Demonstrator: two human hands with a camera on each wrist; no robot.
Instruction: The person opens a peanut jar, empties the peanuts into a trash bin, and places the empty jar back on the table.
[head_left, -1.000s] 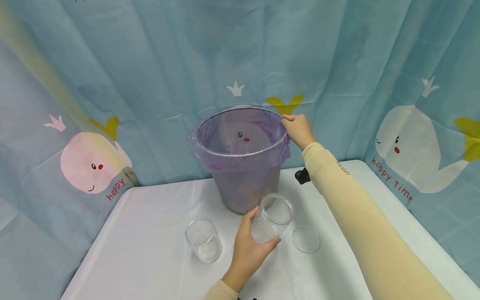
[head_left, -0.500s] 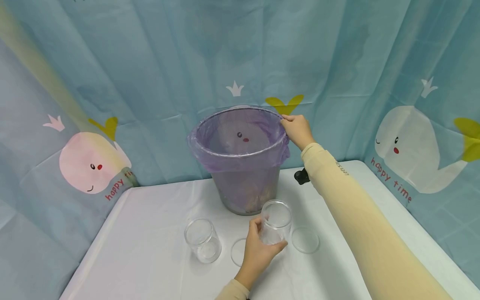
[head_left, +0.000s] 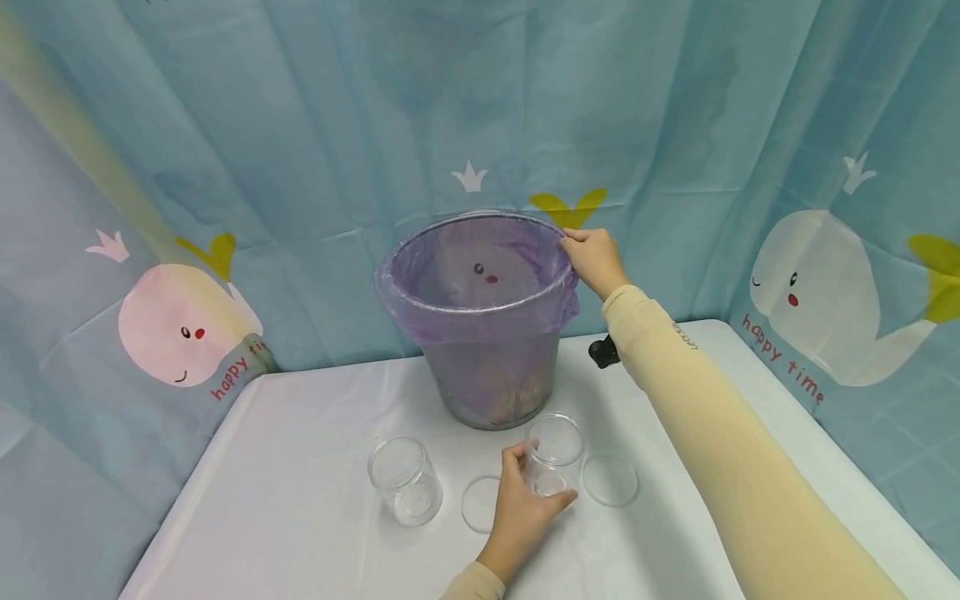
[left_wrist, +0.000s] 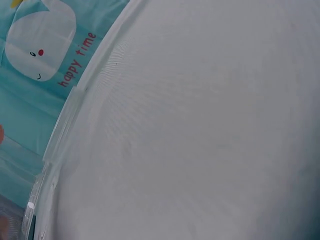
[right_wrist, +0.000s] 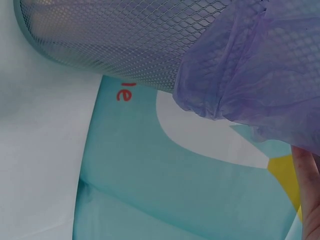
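My left hand (head_left: 523,502) holds a clear jar (head_left: 555,442) around its side, thumb on the near side. The jar stands upright at the table surface, its mouth uncovered. Up at the back, my right hand (head_left: 596,260) pinches the rim of a mesh wastebasket (head_left: 487,379) lined with a thin purple bag (head_left: 480,325). The right wrist view has the bag's gathered fold (right_wrist: 205,95) over the mesh, with part of the hand at the right edge. To the left of my left hand, a second clear jar (head_left: 406,482) stands uncovered.
One round clear lid (head_left: 480,504) lies left of the held jar, and another round lid (head_left: 611,480) lies right of it. A small black object (head_left: 603,352) sits by the right forearm. Blue printed curtains (head_left: 315,167) hang around the white table (head_left: 300,467).
My left hand has moved right and down with the jar, which has gone from tilted to upright. The lid beside it has come into view. My right hand stays on the rim.
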